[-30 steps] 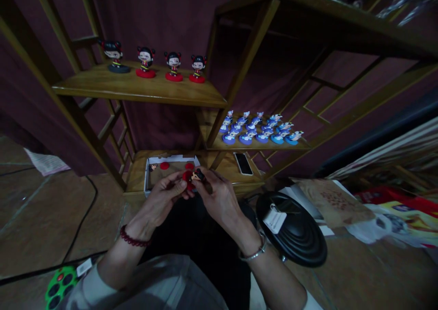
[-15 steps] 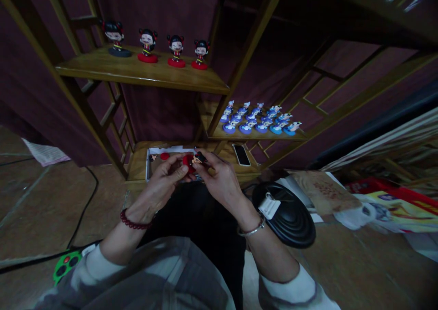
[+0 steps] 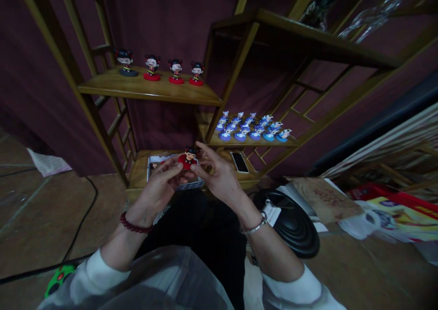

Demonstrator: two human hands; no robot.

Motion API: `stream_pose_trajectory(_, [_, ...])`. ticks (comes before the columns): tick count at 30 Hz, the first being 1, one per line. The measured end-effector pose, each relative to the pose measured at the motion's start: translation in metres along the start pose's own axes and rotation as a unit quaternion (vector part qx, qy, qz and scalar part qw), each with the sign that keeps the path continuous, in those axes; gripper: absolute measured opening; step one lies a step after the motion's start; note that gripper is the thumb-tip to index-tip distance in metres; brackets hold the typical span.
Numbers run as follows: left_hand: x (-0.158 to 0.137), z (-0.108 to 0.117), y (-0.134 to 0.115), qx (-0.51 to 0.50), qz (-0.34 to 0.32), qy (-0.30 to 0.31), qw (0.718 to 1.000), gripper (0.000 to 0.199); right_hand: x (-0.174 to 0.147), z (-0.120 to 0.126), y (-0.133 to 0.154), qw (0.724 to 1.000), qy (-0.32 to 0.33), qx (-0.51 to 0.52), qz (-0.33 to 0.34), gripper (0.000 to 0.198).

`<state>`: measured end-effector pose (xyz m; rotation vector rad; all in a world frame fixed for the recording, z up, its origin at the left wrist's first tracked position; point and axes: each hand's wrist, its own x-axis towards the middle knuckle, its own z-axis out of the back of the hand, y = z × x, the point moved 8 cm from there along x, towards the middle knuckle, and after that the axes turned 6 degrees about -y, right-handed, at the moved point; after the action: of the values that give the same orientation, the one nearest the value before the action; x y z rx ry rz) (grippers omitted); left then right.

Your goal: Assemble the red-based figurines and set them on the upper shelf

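Observation:
A small black-haired figurine [image 3: 190, 154] on a round red base [image 3: 184, 162] is held upright in front of me, over a shallow white-edged box. My left hand [image 3: 164, 182] pinches the base from the left, thumb on top and fingers beneath. My right hand [image 3: 217, 175] is at the figurine's right side, its thumb against the base and its index finger stretched out beside the head. The right hand's other fingers are partly hidden. Inside the box [image 3: 149, 169], part of another small figure [image 3: 155, 165] shows beside my left hand.
Similar figurines [image 3: 175, 70] stand in a row on the upper wooden shelf [image 3: 147, 90]. Several blue-and-purple figurines [image 3: 242, 132] crowd the shelf at right. A phone [image 3: 239, 162] lies on the lowest board. Right of my legs sits a black ridged round object [image 3: 294, 228]; a cable [image 3: 89, 205] crosses the floor at left.
The figurine has turned from lying sideways to upright, facing me. My right fingers have loosened from its head and spread, with the thumb at the base. The view has tilted up slightly.

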<state>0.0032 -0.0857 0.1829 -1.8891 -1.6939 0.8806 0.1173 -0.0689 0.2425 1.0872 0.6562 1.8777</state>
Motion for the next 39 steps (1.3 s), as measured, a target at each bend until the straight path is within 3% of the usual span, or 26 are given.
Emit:
stream_pose_trajectory(5, [-0.007,-0.002,-0.007,-0.004,-0.021,-0.006,1.000,0.026,-0.002,-0.007,0.008,0.998,0.027,0.050,-0.006,0.058])
stream_pose_trajectory(11, [-0.011,-0.018,-0.020,0.008,-0.035,0.014,0.999,0.031,0.008,0.005,0.023,0.996,0.009,0.081,-0.033,0.053])
stream_pose_trajectory(22, [-0.011,-0.027,-0.037,0.044,-0.071,0.003,0.996,0.039,0.022,0.014,0.045,0.999,0.000,0.031,0.022,0.055])
stream_pose_trajectory(29, [-0.018,-0.021,-0.061,0.092,-0.108,-0.011,0.990,0.041,0.029,0.007,0.064,0.998,0.001,-0.027,0.064,0.058])
stream_pose_trajectory(39, [-0.022,-0.026,-0.108,0.125,-0.205,-0.022,0.970,0.041,0.054,0.001,0.101,0.995,0.029,0.016,0.094,0.061])
